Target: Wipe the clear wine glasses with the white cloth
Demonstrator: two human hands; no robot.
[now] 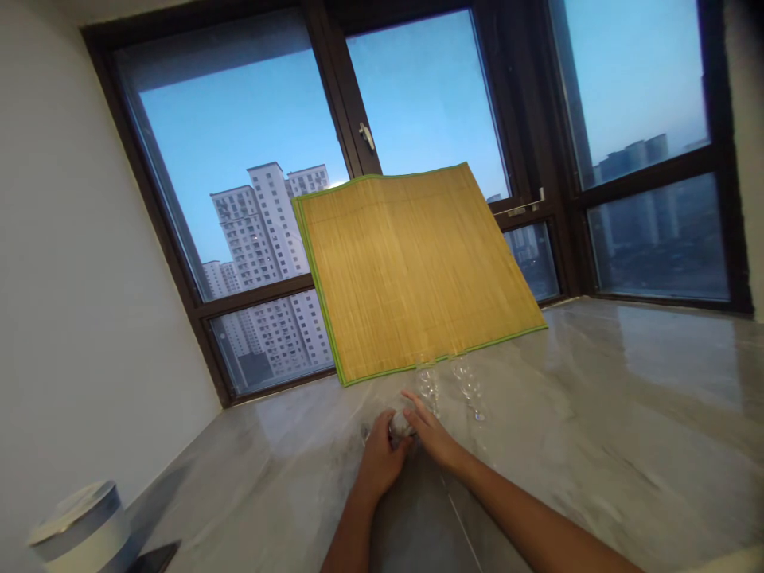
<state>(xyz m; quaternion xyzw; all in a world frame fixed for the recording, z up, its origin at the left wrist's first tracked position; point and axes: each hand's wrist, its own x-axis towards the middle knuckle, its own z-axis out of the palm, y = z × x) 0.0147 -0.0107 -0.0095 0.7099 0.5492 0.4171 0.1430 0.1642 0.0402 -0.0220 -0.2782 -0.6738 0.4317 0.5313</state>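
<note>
My left hand [382,455] is curled around a small, rounded, whitish thing [401,424] low over the stone surface. Blur and my fingers hide its exact kind. From the other side my right hand [434,434] grips it too, with one finger stretched forward. Just beyond my right hand stands a clear stemmed glass [428,382]. A second stemmed glass [469,385] is a little to its right. Something small and shiny [365,434] shows at the left edge of my left hand, too blurred to name.
A tan bamboo mat [418,270] with green edging leans upright against the window [239,151] behind the glasses. Marble-patterned stone [573,446] spreads around my hands. At the lower left is a white-and-grey round container [83,529], beside a dark flat object [156,557].
</note>
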